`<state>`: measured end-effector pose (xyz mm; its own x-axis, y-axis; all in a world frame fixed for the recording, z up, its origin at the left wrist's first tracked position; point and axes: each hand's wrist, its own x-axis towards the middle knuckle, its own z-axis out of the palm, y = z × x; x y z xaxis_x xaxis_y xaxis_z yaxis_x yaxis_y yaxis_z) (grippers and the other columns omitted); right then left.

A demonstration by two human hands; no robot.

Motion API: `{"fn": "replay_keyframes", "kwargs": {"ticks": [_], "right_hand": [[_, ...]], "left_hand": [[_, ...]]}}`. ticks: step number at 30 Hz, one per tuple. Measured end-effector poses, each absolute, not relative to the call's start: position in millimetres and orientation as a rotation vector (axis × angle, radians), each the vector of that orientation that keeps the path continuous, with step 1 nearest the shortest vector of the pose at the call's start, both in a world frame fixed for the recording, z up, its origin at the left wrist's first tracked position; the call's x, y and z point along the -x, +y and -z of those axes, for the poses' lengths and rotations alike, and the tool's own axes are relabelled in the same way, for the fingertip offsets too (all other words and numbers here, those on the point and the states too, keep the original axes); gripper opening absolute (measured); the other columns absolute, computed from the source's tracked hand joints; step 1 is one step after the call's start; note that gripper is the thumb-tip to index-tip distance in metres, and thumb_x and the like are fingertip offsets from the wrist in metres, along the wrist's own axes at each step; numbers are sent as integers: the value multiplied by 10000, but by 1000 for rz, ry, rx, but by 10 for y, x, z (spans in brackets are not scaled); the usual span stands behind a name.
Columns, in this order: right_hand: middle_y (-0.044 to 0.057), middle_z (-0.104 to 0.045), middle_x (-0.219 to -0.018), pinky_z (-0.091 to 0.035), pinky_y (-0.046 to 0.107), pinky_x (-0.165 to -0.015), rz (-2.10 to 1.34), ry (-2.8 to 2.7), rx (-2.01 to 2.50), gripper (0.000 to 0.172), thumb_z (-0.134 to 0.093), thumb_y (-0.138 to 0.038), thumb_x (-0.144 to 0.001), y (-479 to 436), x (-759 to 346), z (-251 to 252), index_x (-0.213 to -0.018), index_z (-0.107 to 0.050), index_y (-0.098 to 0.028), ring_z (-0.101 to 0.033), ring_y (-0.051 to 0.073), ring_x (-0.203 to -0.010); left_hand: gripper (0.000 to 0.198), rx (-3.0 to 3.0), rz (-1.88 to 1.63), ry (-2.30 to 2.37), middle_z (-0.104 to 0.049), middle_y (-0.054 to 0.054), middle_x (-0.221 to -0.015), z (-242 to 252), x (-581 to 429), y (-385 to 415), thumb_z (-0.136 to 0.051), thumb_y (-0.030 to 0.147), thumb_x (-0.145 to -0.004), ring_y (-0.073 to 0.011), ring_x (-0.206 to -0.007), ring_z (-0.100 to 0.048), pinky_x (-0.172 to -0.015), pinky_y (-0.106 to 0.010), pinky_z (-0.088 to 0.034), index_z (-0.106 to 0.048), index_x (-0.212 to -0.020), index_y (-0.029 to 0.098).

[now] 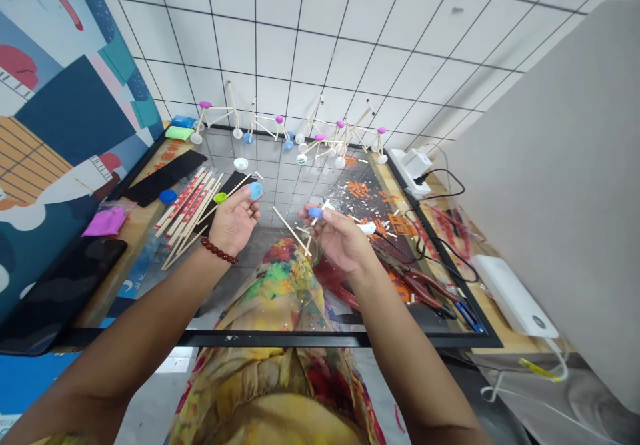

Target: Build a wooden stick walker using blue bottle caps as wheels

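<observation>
Above the glass-topped table, my left hand (235,222) pinches a light blue bottle cap (255,190) between thumb and finger. My right hand (343,238) has its fingers closed on a darker blue cap (315,212), with a short pale stick piece (325,204) at it; how the two join is too small to tell. Between and below the hands lie loose thin sticks (290,229). Close to my left hand are a lime-green cap (220,197) and a bundle of chopsticks (187,208), some in red-printed wrappers. A white cap (241,164) lies farther back.
Small stick models (320,137) with pink and white caps line the back edge. Pliers (425,285), a blue cutter (469,315), orange scraps (359,188) and cables lie right. A white power strip (413,168) and white box (515,295) border the right; a phone (65,292) is left.
</observation>
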<state>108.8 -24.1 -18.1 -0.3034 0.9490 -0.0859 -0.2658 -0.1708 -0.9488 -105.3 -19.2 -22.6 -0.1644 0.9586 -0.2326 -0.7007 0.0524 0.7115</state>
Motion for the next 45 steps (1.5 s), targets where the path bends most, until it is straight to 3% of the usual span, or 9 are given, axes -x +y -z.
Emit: {"fn": "replay_keyframes", "kwargs": {"ticks": [7, 14, 20, 25, 29, 35, 45], "right_hand": [[64, -744, -1002, -516, 319, -737, -1727, -1027, 883, 421, -761, -524, -682, -218, -1112, 210, -973, -712, -224, -666, 201, -885], [-26, -678, -796, -516, 302, -734, -1373, -1181, 991, 481, -907, -364, -522, -268, -1004, 267, -878, -608, -245, -629, 165, -767], [6, -682, -844, -498, 354, -847, -1100, -1485, 1092, 327, -812, -411, -672, -322, -969, 269, -925, -716, -227, -625, 188, -845], [12, -708, -843, -482, 358, -844, -882, -1605, 1135, 286, -781, -392, -705, -341, -922, 289, -920, -695, -224, -637, 192, -816], [10, -727, -890, -382, 404, -947, -573, -1800, 1205, 219, -764, -404, -757, -377, -925, 279, -888, -697, -242, -637, 212, -888], [37, -722, -1029, -230, 442, -1025, -225, -2008, 1265, 293, -631, -501, -888, -417, -962, 292, -1067, -686, -276, -568, 264, -1088], [42, -708, -1105, -214, 468, -1024, -117, -2030, 1277, 291, -581, -505, -919, -421, -985, 309, -1100, -667, -293, -537, 298, -1140]], "left_hand": [[244, -378, -1510, 829, -664, -18, -827, 241, 1032, -200, -756, 220, -679, -104, -666, -558, -604, -232, -444, -637, -887, 173], [244, -424, -1421, 810, -663, -35, -841, 247, 977, -242, -752, 226, -677, -107, -679, -573, -611, -229, -462, -635, -879, 153], [187, -462, -1288, 767, -675, -42, -852, 231, 909, -297, -732, 215, -717, -117, -680, -585, -618, -245, -483, -646, -869, 151], [147, -471, -1185, 718, -662, -47, -777, 271, 878, -308, -707, 224, -755, -146, -692, -607, -627, -269, -508, -657, -866, 141], [120, -434, -1155, 737, -664, -52, -767, 321, 850, -307, -680, 194, -778, -147, -681, -610, -611, -268, -522, -674, -885, 140], [141, -424, -1082, 731, -687, -68, -806, 353, 832, -315, -675, 197, -789, -158, -718, -643, -632, -269, -533, -679, -914, 132], [176, -394, -1069, 715, -692, -73, -827, 352, 830, -317, -654, 171, -795, -161, -732, -647, -666, -280, -544, -689, -961, 128]]}}
